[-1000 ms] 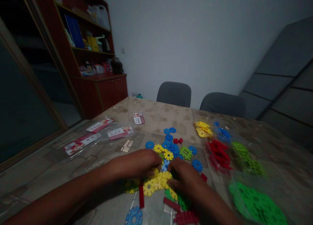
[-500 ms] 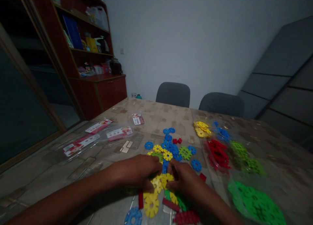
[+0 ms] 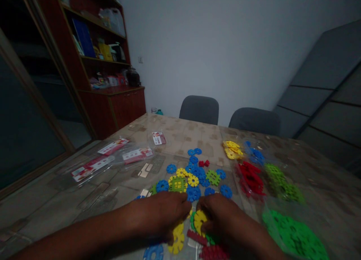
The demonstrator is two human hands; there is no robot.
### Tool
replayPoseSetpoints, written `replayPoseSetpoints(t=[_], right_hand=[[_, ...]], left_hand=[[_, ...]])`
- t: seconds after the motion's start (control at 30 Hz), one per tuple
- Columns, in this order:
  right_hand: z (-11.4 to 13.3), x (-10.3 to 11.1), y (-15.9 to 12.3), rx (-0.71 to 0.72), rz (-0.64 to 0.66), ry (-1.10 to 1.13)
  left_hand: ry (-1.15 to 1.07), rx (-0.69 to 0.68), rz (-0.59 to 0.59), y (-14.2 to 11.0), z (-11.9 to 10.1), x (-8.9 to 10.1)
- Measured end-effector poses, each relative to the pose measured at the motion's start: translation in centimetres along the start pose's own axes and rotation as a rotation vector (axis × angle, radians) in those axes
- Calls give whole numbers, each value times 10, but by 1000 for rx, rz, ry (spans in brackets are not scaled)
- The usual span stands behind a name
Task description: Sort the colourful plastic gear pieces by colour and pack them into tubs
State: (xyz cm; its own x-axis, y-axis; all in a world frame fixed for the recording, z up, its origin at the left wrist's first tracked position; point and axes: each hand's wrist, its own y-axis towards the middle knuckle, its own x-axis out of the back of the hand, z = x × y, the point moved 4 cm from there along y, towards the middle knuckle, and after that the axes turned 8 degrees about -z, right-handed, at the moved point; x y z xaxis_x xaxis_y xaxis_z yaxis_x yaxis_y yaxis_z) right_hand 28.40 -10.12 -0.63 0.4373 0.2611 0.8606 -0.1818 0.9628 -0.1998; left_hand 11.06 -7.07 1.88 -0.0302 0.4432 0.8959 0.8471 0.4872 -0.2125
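Note:
My left hand (image 3: 166, 212) is closed low over the pile, fingers bent down and pressed together. Its fingers cover whatever they may hold. Below its thumb a yellow notched disc (image 3: 176, 240) shows in part. My right hand (image 3: 221, 214) is curled, with thumb and fingers at the edge of another yellow notched disc (image 3: 199, 220). Under that disc is a green piece (image 3: 193, 221), partly hidden. Just beyond my fingertips lie a blue notched disc (image 3: 193, 193) and a light-green square lattice piece (image 3: 177, 184).
Bags of yellow (image 3: 232, 149), red (image 3: 250, 178) and green (image 3: 295, 233) pieces lie on the right. Clear packages with printed cards (image 3: 138, 154) lie on the left. Dark red pieces (image 3: 214, 251) sit near the front. Two grey chairs (image 3: 199, 109) stand behind the table (image 3: 180, 134).
Both hands have drawn a little toward me, uncovering the green lattice piece and blue discs beyond them. The yellow discs between the hands have shifted and are more hidden on the left.

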Motion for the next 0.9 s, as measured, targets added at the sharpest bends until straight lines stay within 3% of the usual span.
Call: replayPoseSetpoints(t=[0.17,0.33,0.5,0.67,0.9], right_hand=[[4,2,-4,1,-5,-133],[3,0,-7,-11,-9,-91],[7,4,-6,97,-23,103],[7,10,7,112,-47,310],[2,13,17,135,-150,489]], left_hand=[[53,35,48,0,-3,4],[42,-20,57,3,1,3],[47,-31,75,1,4,10],[-101,-47,69,4,12,19],[-198,-51,-27,10,22,28]])
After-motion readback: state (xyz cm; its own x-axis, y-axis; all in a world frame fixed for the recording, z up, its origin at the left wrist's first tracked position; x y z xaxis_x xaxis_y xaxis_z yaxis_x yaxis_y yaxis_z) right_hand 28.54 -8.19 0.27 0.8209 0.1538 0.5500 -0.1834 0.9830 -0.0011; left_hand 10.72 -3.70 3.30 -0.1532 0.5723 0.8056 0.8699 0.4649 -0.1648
